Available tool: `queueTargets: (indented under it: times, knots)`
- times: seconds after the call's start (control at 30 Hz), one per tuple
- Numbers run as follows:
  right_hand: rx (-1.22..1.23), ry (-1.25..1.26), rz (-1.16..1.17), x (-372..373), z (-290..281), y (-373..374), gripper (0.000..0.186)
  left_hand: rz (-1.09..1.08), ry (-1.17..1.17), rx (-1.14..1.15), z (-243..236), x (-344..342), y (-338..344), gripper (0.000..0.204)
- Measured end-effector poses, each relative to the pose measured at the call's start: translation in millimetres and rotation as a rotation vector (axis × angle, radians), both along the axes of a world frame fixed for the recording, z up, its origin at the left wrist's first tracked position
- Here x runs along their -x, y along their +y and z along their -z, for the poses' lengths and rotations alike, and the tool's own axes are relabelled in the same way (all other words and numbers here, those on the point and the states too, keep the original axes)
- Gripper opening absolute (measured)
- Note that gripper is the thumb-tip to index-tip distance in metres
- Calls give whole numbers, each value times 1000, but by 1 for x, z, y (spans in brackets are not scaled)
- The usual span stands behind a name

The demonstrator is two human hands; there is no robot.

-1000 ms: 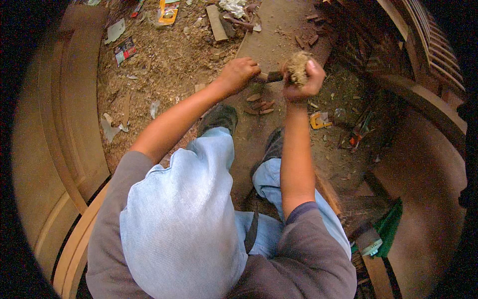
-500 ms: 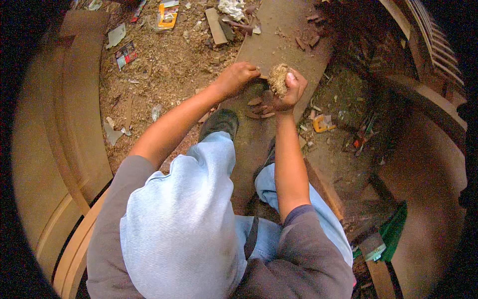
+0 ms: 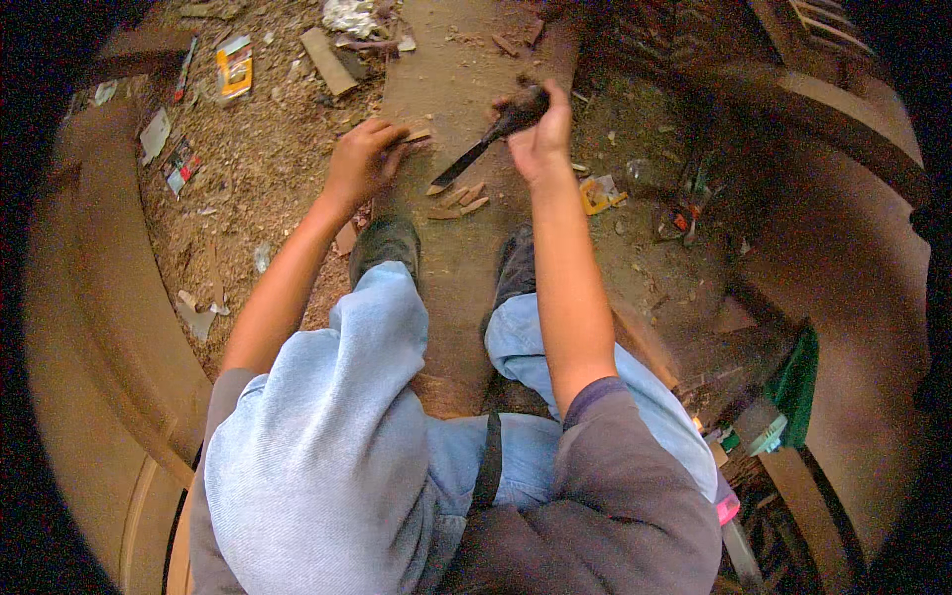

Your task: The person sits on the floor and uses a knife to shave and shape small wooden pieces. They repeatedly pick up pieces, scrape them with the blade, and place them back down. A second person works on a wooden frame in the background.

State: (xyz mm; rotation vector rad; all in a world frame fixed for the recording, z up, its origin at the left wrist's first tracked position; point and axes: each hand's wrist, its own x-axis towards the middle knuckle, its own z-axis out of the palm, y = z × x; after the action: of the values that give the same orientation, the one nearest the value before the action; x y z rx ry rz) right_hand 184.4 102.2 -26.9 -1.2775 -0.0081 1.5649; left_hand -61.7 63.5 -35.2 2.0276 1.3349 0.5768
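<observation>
My left hand (image 3: 365,159) pinches a small sliver of wood (image 3: 418,136) over the left side of a long board (image 3: 436,50). My right hand (image 3: 543,129) is closed around the dark, bulging handle of a knife-like tool (image 3: 476,149). Its long dark blade slants down to the left, with a pale tip over the board. The handle's exact make is unclear. Several small wood pieces (image 3: 460,200) lie on the board just below the blade, in front of my shoes.
Wood chips and scraps cover the ground at left, with a flat wood offcut (image 3: 329,61) and an orange packet (image 3: 235,69). Another orange wrapper (image 3: 599,194) lies right of the board. Curved wooden panels (image 3: 89,297) stand at left; a green object (image 3: 795,387) is at lower right.
My hands have moved apart, the left one leftward. The tan, rough-looking end seen at my right hand has turned out of sight, and the dark blade now shows. The view has shifted.
</observation>
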Motion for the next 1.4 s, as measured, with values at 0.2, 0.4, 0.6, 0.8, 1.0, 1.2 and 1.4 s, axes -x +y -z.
queueTargets:
  times: [0.2, 0.4, 0.6, 0.8, 1.0, 1.2, 1.4]
  knots:
    - [182, -829, -221, -45, 68, -40, 50, -70, 18, -101, 4, 4, 0, 20]
    - [262, -1316, 13, -148, 109, -107, 43, -84, -4, -77, 6, 9, 3, 20]
    - [449, -1249, -327, -174, 105, -137, 50, -88, -2, -71, 2, 9, 5, 19]
    - [417, -1527, -350, -172, 127, -132, 32, -105, -34, -74, 1, 15, 8, 19]
    - [356, -1817, -292, -171, 143, -134, 29, -116, -10, -53, -7, 15, 7, 18]
    - [304, -766, -8, -138, 61, -91, 27, -107, -20, -101, -5, 13, 6, 18]
    - [-86, -906, -338, -73, 11, -6, 34, -67, -18, -103, -2, 7, 8, 18]
